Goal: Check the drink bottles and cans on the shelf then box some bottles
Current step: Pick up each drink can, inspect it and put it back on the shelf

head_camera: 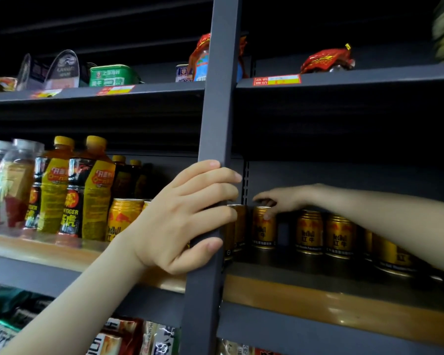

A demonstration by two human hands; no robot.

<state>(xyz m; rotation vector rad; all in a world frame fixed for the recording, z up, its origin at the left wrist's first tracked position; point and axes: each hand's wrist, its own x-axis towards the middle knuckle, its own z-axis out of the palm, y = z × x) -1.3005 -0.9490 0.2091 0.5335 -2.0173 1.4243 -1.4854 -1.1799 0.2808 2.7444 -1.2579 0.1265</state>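
**Q:** Where are the two hands?

**A:** The left hand [182, 219] is clenched around the dark grey upright post [222, 98] of a shop shelf unit, fingers wrapped across its front. The right hand [280, 201] reaches in from the right, just past the post, and grasps the top of a gold Red Bull can [263, 231]. Its thumb is on the front of the rim and its fingers curl over the lid.

**Q:** What does that can look like, and where is it?

**A:** It is short and squat, shiny gold, with a red emblem, "Red Bull" lettering and Chinese characters. It stands upright on the middle shelf [318, 303], which has a wood-coloured front edge. The can is right of the post.

**Q:** What is around it?

**A:** More matching cans [309, 233] stand to its right in a row, partly behind the forearm. Left of the post stands a taller gold can [123, 219]. Beyond it are Tiger bottles [87, 193] with yellow caps and yellow-and-black labels, then clear bottles [10, 183] with silver caps, which are blurred. On the shelf above, a green tin [112, 75] and a red packet [326, 60] sit behind a price label [276, 79].
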